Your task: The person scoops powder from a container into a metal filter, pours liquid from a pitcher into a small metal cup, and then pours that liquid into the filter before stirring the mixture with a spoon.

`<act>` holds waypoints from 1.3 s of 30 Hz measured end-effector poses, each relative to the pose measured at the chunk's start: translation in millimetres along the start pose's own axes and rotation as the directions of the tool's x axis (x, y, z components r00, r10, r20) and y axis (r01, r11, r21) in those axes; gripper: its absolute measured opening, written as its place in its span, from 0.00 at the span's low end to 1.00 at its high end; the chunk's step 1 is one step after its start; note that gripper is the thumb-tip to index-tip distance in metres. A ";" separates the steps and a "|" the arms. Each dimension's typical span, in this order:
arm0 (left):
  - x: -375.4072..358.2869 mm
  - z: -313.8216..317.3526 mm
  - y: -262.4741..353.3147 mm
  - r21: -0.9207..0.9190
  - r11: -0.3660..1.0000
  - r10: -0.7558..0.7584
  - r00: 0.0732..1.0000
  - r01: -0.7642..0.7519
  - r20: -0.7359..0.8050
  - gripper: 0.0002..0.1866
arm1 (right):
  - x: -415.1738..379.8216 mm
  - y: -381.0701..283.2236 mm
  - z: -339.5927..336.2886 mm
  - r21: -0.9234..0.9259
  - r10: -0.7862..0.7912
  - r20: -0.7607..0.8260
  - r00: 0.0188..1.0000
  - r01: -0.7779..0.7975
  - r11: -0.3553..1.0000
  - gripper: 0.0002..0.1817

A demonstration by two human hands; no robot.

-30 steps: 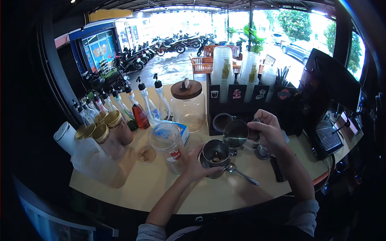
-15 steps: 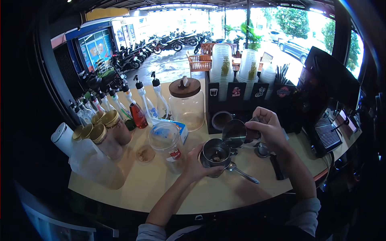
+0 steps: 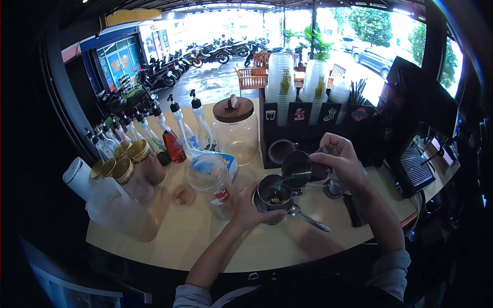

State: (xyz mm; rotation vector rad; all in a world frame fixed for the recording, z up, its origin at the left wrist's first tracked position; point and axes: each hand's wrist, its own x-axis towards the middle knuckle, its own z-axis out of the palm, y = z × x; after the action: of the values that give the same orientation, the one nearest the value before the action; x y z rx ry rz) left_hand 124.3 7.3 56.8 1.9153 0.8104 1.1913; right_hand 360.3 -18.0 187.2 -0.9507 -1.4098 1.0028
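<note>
Wrapped round a metal cup (image 3: 263, 199) on the counter, my left hand (image 3: 251, 208) keeps it steady. Some pale bits lie in the liquid at its bottom. A metal pitcher (image 3: 297, 169) is tilted over the cup's rim, its handle gripped by my right hand (image 3: 339, 156). A thin stream of clear liquid runs from the pitcher into the cup. Just right of the cup lies a metal spoon (image 3: 313, 221). To the left of my left hand stands a clear plastic jar (image 3: 209, 187) with a red label.
A large glass jar with a wooden lid (image 3: 234, 128), pump bottles (image 3: 176, 123) and gold-lidded jars (image 3: 138, 161) line the back and left. Stacked plastic cups (image 3: 281, 84) stand in a black holder. A coffee machine (image 3: 418, 167) is at right, near a black-handled tool (image 3: 353, 210).
The pitcher has tipped slightly further and come a little left over the cup, with my right hand following. The whole view has shifted slightly; my left hand stays on the cup.
</note>
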 end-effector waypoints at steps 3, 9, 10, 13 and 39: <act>0.6 -0.5 2.1 0.022 1.000 -0.004 1.000 0.004 0.006 0.46 | -1.1 -1.3 1.1 0.002 0.003 -0.006 1.000 -0.003 1.000 0.12; 0.7 -1.3 1.5 0.020 1.000 -0.008 1.000 0.007 0.023 0.47 | -3.2 -1.1 -4.0 0.015 0.015 -0.007 1.000 -0.015 1.000 0.12; 0.7 -1.5 2.4 0.020 1.000 -0.008 1.000 0.007 0.025 0.47 | -4.0 -3.1 -3.0 0.017 0.016 -0.017 1.000 -0.016 1.000 0.12; 0.9 -1.6 5.8 0.026 0.999 -0.031 0.999 0.031 0.028 0.46 | -5.2 -5.1 -2.7 0.020 0.018 -0.033 0.999 -0.017 1.000 0.12; 1.0 0.7 3.5 -0.011 1.000 0.026 1.000 -0.026 -0.006 0.45 | 6.3 -4.8 2.8 -0.032 -0.018 -0.061 0.998 0.016 0.999 0.11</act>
State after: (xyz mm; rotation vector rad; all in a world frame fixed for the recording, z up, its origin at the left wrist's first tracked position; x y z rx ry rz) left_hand 125.8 6.0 60.0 1.9197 0.7829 1.2145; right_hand 357.0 -13.8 193.7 -0.9830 -1.3840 0.9335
